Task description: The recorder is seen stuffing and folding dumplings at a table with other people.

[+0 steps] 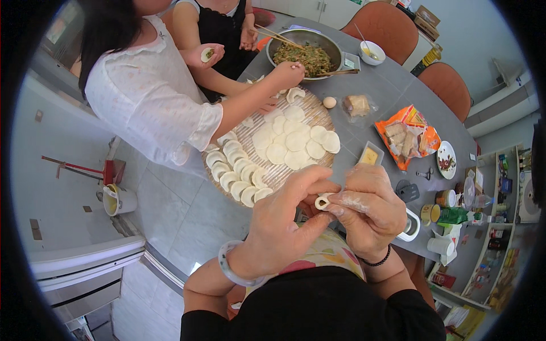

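Note:
Between my two hands is a small white dumpling [322, 202], its dough edge still parted in a dark little opening towards me. My left hand [284, 219], floury and with a pale bangle at the wrist, curls its fingers and thumb round one side. The thumb and fingertips of my right hand [372, 210] pinch the other side; flour coats them. Just beyond lies a round woven tray [324, 119]. Flat dough wrappers [296, 142] overlap on its right part, and rows of folded dumplings [242, 170] fill its near left. The filling inside my dumpling is hidden.
Two people stand at the far left; one reaches into a metal bowl [335, 48] of green filling with chopsticks. An egg [329, 102], an orange food bag [406, 136], a plate [446, 159], a small yellow dish [371, 154] and several jars stand on the grey table [392, 85].

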Action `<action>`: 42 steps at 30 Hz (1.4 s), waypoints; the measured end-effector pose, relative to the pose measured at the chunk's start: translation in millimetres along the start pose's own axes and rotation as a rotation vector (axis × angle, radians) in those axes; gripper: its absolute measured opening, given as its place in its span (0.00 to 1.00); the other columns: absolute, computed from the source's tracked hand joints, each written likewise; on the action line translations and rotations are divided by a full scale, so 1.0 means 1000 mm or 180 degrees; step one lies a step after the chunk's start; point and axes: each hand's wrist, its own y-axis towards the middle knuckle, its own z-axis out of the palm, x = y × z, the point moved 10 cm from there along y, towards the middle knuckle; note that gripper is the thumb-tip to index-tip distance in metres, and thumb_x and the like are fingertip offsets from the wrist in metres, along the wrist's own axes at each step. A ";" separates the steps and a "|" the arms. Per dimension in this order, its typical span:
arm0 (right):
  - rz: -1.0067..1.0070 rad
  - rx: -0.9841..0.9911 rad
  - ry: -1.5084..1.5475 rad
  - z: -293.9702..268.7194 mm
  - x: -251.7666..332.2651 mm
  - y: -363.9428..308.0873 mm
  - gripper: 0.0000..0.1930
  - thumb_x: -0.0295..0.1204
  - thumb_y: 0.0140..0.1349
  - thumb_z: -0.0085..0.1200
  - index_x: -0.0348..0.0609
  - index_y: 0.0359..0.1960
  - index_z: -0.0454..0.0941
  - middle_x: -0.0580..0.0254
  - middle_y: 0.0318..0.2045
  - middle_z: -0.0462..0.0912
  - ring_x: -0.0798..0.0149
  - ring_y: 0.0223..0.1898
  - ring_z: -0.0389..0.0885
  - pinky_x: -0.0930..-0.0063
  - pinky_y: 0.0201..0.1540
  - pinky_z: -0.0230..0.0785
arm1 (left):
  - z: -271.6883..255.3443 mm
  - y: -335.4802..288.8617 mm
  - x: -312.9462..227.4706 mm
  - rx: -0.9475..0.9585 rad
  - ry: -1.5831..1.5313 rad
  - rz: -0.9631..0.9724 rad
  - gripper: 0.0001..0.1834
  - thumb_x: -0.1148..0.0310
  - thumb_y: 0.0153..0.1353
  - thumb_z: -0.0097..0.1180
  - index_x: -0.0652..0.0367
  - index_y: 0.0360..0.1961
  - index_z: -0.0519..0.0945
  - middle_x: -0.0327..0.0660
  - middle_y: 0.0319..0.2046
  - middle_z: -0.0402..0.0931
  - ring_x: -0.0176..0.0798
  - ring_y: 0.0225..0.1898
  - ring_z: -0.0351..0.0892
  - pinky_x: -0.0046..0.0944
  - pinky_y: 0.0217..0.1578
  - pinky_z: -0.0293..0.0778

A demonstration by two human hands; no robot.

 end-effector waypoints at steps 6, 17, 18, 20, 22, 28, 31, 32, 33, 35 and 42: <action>0.0730 -0.0132 0.0266 0.004 -0.007 -0.001 0.10 0.20 0.42 0.62 0.37 0.29 0.79 0.59 0.26 0.76 0.60 0.27 0.73 0.71 0.31 0.67 | -0.005 -0.003 0.002 0.0036 -0.0084 -0.0335 0.28 0.84 0.48 0.58 0.64 0.53 0.65 0.47 0.40 0.78 0.31 0.39 0.77 0.30 0.39 0.75; 0.0887 -0.0055 0.0327 0.017 -0.009 -0.003 0.08 0.21 0.43 0.62 0.38 0.28 0.80 0.59 0.27 0.76 0.62 0.29 0.74 0.74 0.31 0.66 | -0.007 -0.003 0.017 0.0221 -0.0074 -0.0228 0.15 0.78 0.48 0.60 0.64 0.40 0.78 0.42 0.31 0.74 0.33 0.23 0.72 0.30 0.25 0.69; 0.0888 -0.0050 0.0325 0.018 -0.010 -0.004 0.08 0.21 0.43 0.62 0.38 0.28 0.80 0.59 0.27 0.76 0.62 0.29 0.74 0.74 0.31 0.66 | -0.008 -0.004 0.016 0.0234 0.0052 -0.0168 0.15 0.79 0.48 0.59 0.65 0.40 0.78 0.43 0.31 0.75 0.33 0.24 0.73 0.30 0.26 0.69; 0.0755 -0.0010 0.0121 0.022 -0.008 -0.005 0.08 0.21 0.43 0.62 0.38 0.28 0.80 0.59 0.27 0.77 0.61 0.29 0.74 0.73 0.32 0.66 | -0.009 -0.005 0.016 0.0127 0.0113 -0.0106 0.16 0.79 0.47 0.59 0.65 0.40 0.78 0.43 0.31 0.75 0.33 0.24 0.73 0.30 0.25 0.69; 0.0523 0.0038 0.0000 0.022 -0.006 -0.002 0.08 0.21 0.43 0.61 0.38 0.27 0.80 0.59 0.28 0.77 0.60 0.29 0.74 0.72 0.32 0.66 | -0.011 -0.004 0.017 0.0021 0.0179 -0.0046 0.16 0.79 0.46 0.59 0.65 0.41 0.78 0.43 0.31 0.75 0.33 0.24 0.73 0.30 0.25 0.69; 0.0376 0.0149 -0.0348 0.040 -0.019 -0.004 0.10 0.21 0.44 0.59 0.37 0.32 0.78 0.56 0.32 0.77 0.58 0.31 0.74 0.71 0.35 0.67 | -0.014 -0.008 0.030 -0.0182 0.0764 0.0453 0.16 0.75 0.50 0.60 0.65 0.41 0.78 0.47 0.39 0.78 0.34 0.37 0.78 0.31 0.37 0.73; 0.0712 0.0104 -0.0254 0.035 -0.033 -0.004 0.14 0.23 0.48 0.58 0.37 0.39 0.76 0.57 0.33 0.76 0.61 0.33 0.73 0.71 0.36 0.66 | 0.001 -0.021 0.092 0.0191 -0.1169 -0.1487 0.16 0.75 0.57 0.54 0.68 0.47 0.74 0.49 0.42 0.76 0.37 0.41 0.78 0.33 0.40 0.75; 0.0943 -0.0026 -0.0013 0.028 -0.042 -0.006 0.16 0.25 0.50 0.57 0.37 0.42 0.74 0.57 0.34 0.76 0.63 0.34 0.73 0.72 0.36 0.66 | 0.010 -0.026 0.097 0.0296 -0.2027 -0.1793 0.16 0.73 0.60 0.51 0.70 0.48 0.72 0.49 0.42 0.76 0.38 0.41 0.78 0.34 0.40 0.75; 0.1060 -0.0096 0.0163 0.024 -0.059 -0.014 0.11 0.29 0.58 0.53 0.36 0.41 0.73 0.61 0.29 0.75 0.70 0.29 0.70 0.77 0.30 0.64 | 0.019 -0.031 0.099 0.0400 -0.2889 -0.2089 0.17 0.72 0.63 0.47 0.72 0.50 0.70 0.49 0.42 0.76 0.38 0.41 0.79 0.35 0.39 0.76; 0.1799 0.0098 0.0831 0.025 -0.082 -0.025 0.10 0.32 0.61 0.49 0.37 0.38 0.73 0.64 0.26 0.73 0.73 0.26 0.68 0.80 0.27 0.61 | 0.021 -0.034 0.100 0.0646 -0.3232 -0.2229 0.18 0.70 0.64 0.46 0.73 0.50 0.69 0.49 0.41 0.76 0.38 0.41 0.79 0.35 0.39 0.77; 0.3249 0.1265 0.2132 0.065 -0.074 -0.058 0.24 0.46 0.69 0.34 0.40 0.25 0.70 0.71 0.18 0.68 0.78 0.19 0.61 0.84 0.21 0.53 | 0.033 -0.039 0.096 0.1359 -0.3447 -0.2439 0.19 0.64 0.58 0.56 0.70 0.43 0.76 0.45 0.34 0.79 0.34 0.32 0.79 0.30 0.30 0.76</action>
